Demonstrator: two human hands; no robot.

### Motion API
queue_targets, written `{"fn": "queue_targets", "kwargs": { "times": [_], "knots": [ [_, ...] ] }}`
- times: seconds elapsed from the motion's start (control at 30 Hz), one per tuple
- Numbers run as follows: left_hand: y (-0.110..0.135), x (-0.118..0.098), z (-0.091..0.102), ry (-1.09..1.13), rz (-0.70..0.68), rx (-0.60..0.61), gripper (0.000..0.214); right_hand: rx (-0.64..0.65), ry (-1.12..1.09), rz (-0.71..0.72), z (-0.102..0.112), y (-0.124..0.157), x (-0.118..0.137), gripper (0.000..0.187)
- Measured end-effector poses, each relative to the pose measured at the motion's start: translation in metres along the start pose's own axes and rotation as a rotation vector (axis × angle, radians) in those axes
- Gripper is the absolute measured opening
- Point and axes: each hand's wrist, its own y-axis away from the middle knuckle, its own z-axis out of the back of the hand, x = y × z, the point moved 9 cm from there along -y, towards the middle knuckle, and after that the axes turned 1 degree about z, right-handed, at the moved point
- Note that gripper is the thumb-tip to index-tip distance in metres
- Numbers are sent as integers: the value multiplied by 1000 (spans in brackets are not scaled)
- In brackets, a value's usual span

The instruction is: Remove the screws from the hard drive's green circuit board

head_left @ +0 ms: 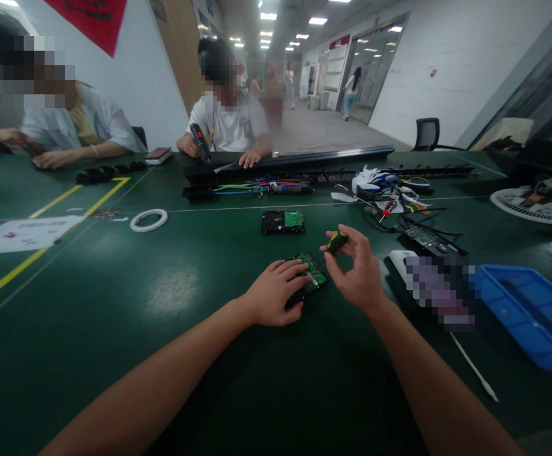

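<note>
My left hand (276, 292) lies over a hard drive (318, 276), its fingers across the top and the thumb at the near edge. The drive sits tilted on the green table, its green circuit board facing up, and the hand covers much of it. In the fingertips of my right hand (362, 273) is a short screwdriver (337, 242) with a black and yellow handle. That hand is just right of the drive, above the table; the screwdriver's tip cannot be made out. Farther back lies a second hard drive (276, 222), black with a green board.
Across the table (114, 354), a person holds a power screwdriver (200, 142) by a long black housing with coloured wires (237, 189). A white ring (149, 220) lies left. To the right are a phone (435, 288), a blue tray (508, 273), gloves (369, 180) and cables.
</note>
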Motion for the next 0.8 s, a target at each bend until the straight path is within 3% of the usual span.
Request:
{"fn": "queue_targets", "kwargs": {
  "times": [0.23, 0.4, 0.63, 0.8],
  "knots": [
    [0, 1, -2, -13, 1, 2, 67, -17, 142, 40, 2, 1, 4, 65],
    [0, 1, -2, -16, 2, 6, 67, 27, 112, 25, 1, 0, 1, 70],
    [0, 0, -1, -16, 6, 7, 66, -34, 177, 35, 6, 0, 0, 66],
    [0, 0, -1, -21, 3, 22, 67, -8, 96, -1, 2, 1, -5, 70]
  ]
}}
